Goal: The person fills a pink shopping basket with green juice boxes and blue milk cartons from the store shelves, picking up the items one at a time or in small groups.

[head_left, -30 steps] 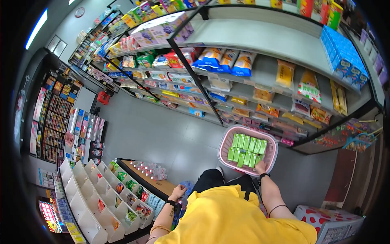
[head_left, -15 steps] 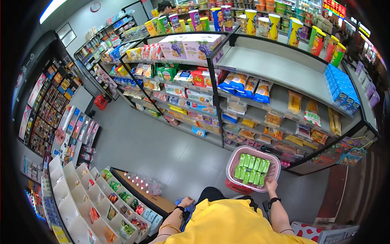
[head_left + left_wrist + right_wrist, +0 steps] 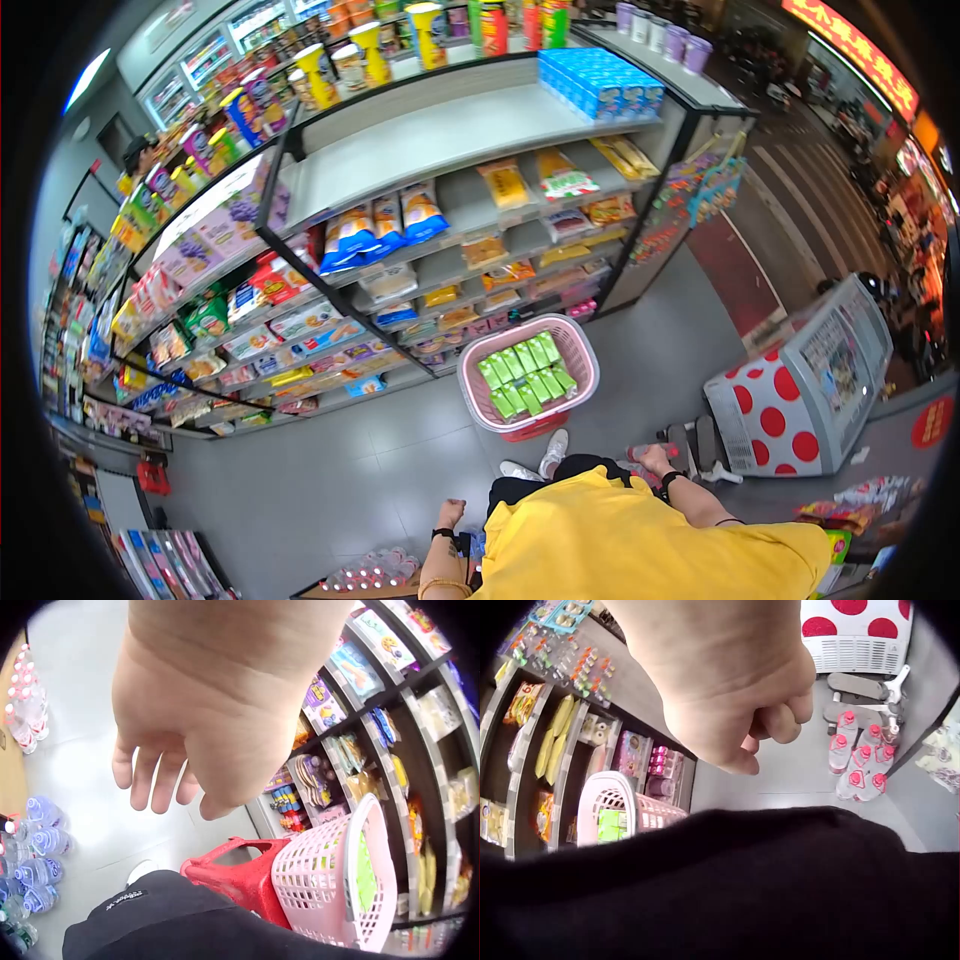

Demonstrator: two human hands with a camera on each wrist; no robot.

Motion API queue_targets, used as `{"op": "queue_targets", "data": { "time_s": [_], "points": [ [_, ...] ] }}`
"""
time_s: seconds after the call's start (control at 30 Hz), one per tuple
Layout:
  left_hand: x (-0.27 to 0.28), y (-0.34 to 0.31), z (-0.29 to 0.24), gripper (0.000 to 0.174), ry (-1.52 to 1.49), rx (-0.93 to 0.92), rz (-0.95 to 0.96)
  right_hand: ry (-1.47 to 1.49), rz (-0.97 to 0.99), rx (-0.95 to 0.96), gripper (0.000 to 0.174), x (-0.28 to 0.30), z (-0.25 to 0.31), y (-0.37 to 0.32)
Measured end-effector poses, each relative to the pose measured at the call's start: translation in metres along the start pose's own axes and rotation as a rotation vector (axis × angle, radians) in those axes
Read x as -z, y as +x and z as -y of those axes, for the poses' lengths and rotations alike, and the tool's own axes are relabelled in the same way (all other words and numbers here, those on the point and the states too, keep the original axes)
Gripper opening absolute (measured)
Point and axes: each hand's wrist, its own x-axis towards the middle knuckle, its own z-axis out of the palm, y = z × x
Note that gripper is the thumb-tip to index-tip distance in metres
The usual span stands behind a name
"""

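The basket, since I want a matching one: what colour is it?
The basket is pink, best seen in the head view.

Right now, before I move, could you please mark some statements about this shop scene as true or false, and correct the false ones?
1. The pink plastic basket holds green cartons. True.
2. The basket stands directly on the grey floor. False: it is on a red plastic object.
3. The person's left hand grips a green carton. False: it holds nothing.
4. Light-blue boxes stand on a long whitish shelf. True.
5. The person wears a yellow top. True.
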Motion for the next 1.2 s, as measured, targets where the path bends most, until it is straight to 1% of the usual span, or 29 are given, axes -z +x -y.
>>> {"op": "queue_targets", "data": {
  "time_s": [0.03,0.07,0.1,0.13,0.2,0.23,0.27,0.3,0.37,0.4,0.47,0.53,0.6,0.7,0.73,0.8,0.87,0.9,0.97,1.0,1.03,1.07,1.1,1.13,1.17,1.2],
  "points": [
    [0.001,0.003,-0.008,0.032,0.012,-0.024,0.027,0.026,0.021,-0.053,0.034,0.001,-0.013,-0.009],
    [0.002,0.006,-0.018,0.032,0.06,-0.059,0.015,0.056,0.045,-0.1,0.035,-0.001,-0.022,-0.016],
    [0.003,0.004,-0.035,0.035,0.098,-0.075,0.027,0.088,0.071,-0.144,0.036,-0.003,-0.027,-0.022],
    [0.004,0.003,-0.055,0.038,0.135,-0.093,0.036,0.087,0.064,-0.136,0.036,-0.002,-0.028,-0.028],
    [0.002,0.008,-0.084,0.045,0.177,-0.158,0.029,0.152,-0.022,-0.135,0.034,-0.009,-0.034,-0.032],
    [0.001,0.01,-0.098,0.048,0.183,-0.206,0.015,0.184,-0.063,-0.133,0.033,-0.021,-0.045,-0.027],
    [0.001,0.013,-0.111,0.049,0.18,-0.243,0.021,0.157,-0.004,-0.127,0.031,-0.03,-0.054,-0.014],
    [0.003,0.012,-0.13,0.05,0.177,-0.277,0.027,0.235,0.063,-0.107,0.025,-0.031,-0.053,-0.008],
    [0.008,-0.001,-0.17,0.048,0.151,-0.351,0.006,0.414,0.099,-0.125,0.017,-0.066,-0.084,0.031],
    [0.01,-0.01,-0.189,0.047,0.135,-0.386,-0.004,0.445,0.114,-0.124,0.015,-0.059,-0.076,0.029],
    [0.013,-0.029,-0.23,0.046,0.133,-0.452,-0.036,0.506,0.142,-0.118,0.013,-0.026,-0.046,0.035],
    [0.013,-0.058,-0.278,0.043,0.127,-0.52,-0.062,0.566,0.19,-0.097,0.01,-0.016,-0.038,0.056],
    [0.008,-0.087,-0.333,0.039,0.118,-0.597,-0.082,0.642,0.245,-0.104,0.007,-0.003,-0.031,0.079],
    [-0.008,-0.129,-0.421,0.032,0.093,-0.761,-0.148,0.545,0.265,-0.13,0.006,0.017,-0.03,0.125],
    [-0.018,-0.14,-0.446,0.031,0.061,-0.789,-0.141,0.523,0.268,-0.077,0.005,0.031,-0.031,0.136],
    [-0.031,-0.156,-0.506,0.03,0.002,-0.858,-0.142,0.584,0.279,-0.1,0.005,0.056,-0.033,0.165],
    [-0.037,-0.182,-0.575,0.032,0.106,-1.033,-0.233,0.642,0.272,-0.107,0.009,0.081,-0.03,0.197],
    [-0.038,-0.198,-0.61,0.033,0.162,-1.119,-0.28,0.635,0.275,-0.11,0.007,0.089,-0.034,0.217],
    [-0.039,-0.234,-0.681,0.033,0.249,-1.222,-0.387,0.624,0.277,-0.122,0.004,0.098,-0.049,0.253],
    [-0.039,-0.251,-0.717,0.035,0.212,-1.244,-0.39,0.597,0.29,-0.134,0.004,0.113,-0.048,0.264],
    [-0.038,-0.27,-0.751,0.036,0.28,-1.309,-0.467,0.593,0.301,-0.113,0.003,0.123,-0.049,0.277],
    [-0.037,-0.283,-0.783,0.039,0.316,-1.41,-0.548,0.586,0.313,-0.092,0.003,0.131,-0.052,0.289],
    [-0.033,-0.29,-0.81,0.042,0.363,-1.429,-0.578,0.578,0.326,-0.074,0.003,0.139,-0.056,0.297],
    [-0.036,-0.309,-0.841,0.043,0.338,-1.473,-0.608,0.586,0.338,-0.046,0.003,0.148,-0.058,0.304],
    [-0.034,-0.314,-0.869,0.044,0.412,-1.584,-0.693,0.593,0.328,-0.046,0.003,0.156,-0.056,0.311],
    [-0.033,-0.321,-0.895,0.048,0.461,-1.6,-0.735,0.601,0.316,-0.049,0.003,0.162,-0.057,0.316]
  ]
}}
